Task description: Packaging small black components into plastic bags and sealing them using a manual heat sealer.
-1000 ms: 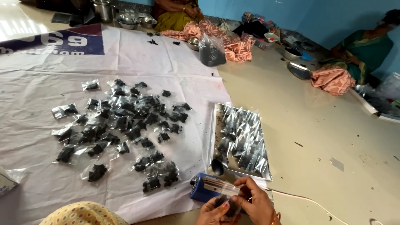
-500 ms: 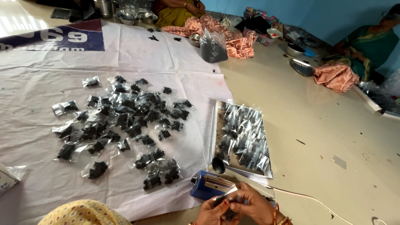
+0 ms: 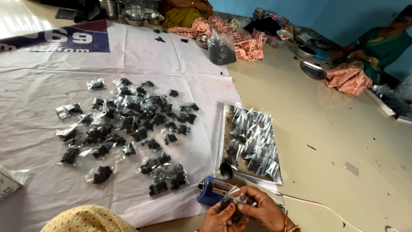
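Clear plastic everywhere in this one. Both hands sit at the bottom edge of the view, pinching a small clear plastic pouch with dark contents (image 3: 238, 206) between them: the left hand (image 3: 221, 217) grips it from the near side with thumb and fingers closed on it, and the right hand (image 3: 264, 210) is curled over the top of it. The pouch is held right up against a small blue heat sealer (image 3: 212, 193), its mouth touching the sealer's metal strip (hard to tell more, the fingers cover most of it). A thin white cord (image 3: 317, 206) trails off to the right along the floor.

Just behind the sealer there's a little dark scoop (image 3: 226, 170), resting at the near corner of a shiny rectangular metal tray (image 3: 222, 129) piled with more filled pouches. To the left, a big scatter of filled pouches (image 3: 128, 124) lies on a white printed sheet (image 3: 38, 99) spread over the floor. Far back, a larger clear bag of dark stuff (image 3: 221, 47) stands upright beside pink cloth (image 3: 246, 41).
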